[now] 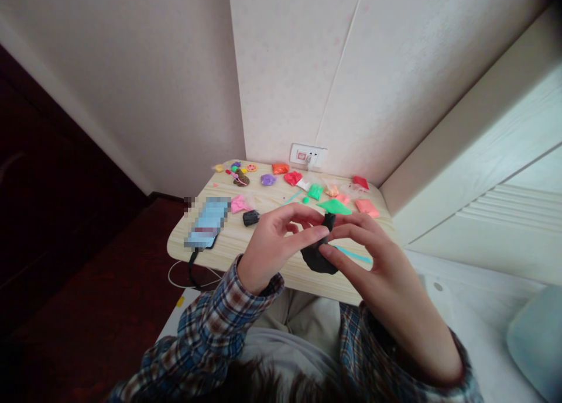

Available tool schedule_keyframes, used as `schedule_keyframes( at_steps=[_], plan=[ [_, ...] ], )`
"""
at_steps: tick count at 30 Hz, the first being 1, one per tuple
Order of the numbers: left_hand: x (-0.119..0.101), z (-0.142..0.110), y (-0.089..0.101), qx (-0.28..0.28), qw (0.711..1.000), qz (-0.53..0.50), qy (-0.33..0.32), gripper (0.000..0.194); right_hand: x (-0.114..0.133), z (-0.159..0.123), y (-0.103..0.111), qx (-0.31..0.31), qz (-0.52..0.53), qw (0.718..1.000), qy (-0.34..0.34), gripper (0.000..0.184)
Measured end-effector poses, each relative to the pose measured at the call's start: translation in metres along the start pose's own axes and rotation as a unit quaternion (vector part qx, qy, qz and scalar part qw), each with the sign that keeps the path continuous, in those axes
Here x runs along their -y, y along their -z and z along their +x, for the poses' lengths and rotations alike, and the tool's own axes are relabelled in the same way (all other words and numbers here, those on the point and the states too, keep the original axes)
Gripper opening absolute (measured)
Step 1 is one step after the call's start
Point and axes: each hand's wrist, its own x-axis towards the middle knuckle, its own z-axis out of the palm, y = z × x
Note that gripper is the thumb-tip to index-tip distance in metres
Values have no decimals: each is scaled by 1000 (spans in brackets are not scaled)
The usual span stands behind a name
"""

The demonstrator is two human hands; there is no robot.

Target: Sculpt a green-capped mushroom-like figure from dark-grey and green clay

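Note:
Between my two hands, above the near part of the table, is a black clay figure (319, 260) with a wide base and a narrow upright stem. A flat, pointed green clay piece (335, 207) sits on top of the stem. My left hand (281, 233) is closed, thumb and fingers pressing the stem from the left. My right hand (369, 245) is closed too, its fingertips on the stem and the thumb near the base. Behind the hands lies a small green clay ball (305, 200). A black clay packet (251, 217) rests just left of my left hand.
On the wooden table (237, 251) are a phone (207, 223) with a cable, a pink packet (239, 203), a purple packet (268, 180), a green packet (315, 191) and several others. A blue stick (353, 254) lies under my right hand. A wall socket (308, 155) is behind.

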Motion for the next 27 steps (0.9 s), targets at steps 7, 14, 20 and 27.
schedule_keyframes(
  at_steps=[7,14,20,27],
  plan=[
    [-1,-3,1,3,997,60,-38,11,5,-1,-1,-18,-39,999,16,17],
    [1,-4,-2,-11,1000,6,-18,11,10,-5,-1,-29,-58,998,24,16],
    [3,-2,1,25,993,-109,20,15,8,-6,11,-29,10,1000,0,15],
    [5,-1,-2,87,968,-219,82,21,-6,-2,6,-34,212,976,-26,7]
  ],
)
